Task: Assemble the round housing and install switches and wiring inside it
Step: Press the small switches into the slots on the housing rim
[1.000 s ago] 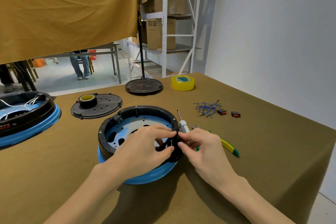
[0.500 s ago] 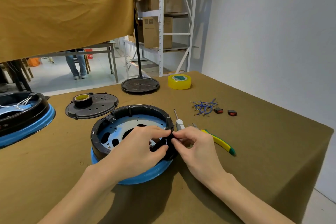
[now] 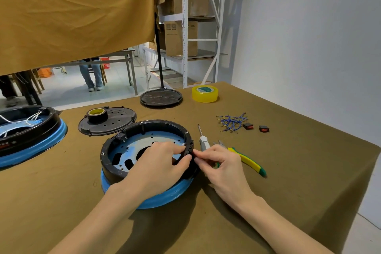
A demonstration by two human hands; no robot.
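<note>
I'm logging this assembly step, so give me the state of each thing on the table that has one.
round housing: open, no lid, no wiring visible inside
left hand: fingers pinching the housing's right rim from inside
right hand: pinching the same spot from outside
black lid: off, flat on the table, black tape roll on it
two switches: loose, not installed
blue wires: loose pile
screwdriver: lying unused
second housing: already wired

Round housing (image 3: 144, 130): black ring, blue base, pale blue inner plate. Second housing (image 3: 31, 136) at left: same black and blue, white wires inside. Black perforated lid (image 3: 115, 119), black tape roll (image 3: 97, 114) with yellow core. Yellow tape roll (image 3: 205, 94), green core label. Blue wires (image 3: 232, 122). Two black switches (image 3: 248, 126), red rockers. Pliers (image 3: 250, 161) yellow-green. Olive-brown table (image 3: 299, 171). Mustard curtain (image 3: 76, 10).
</note>
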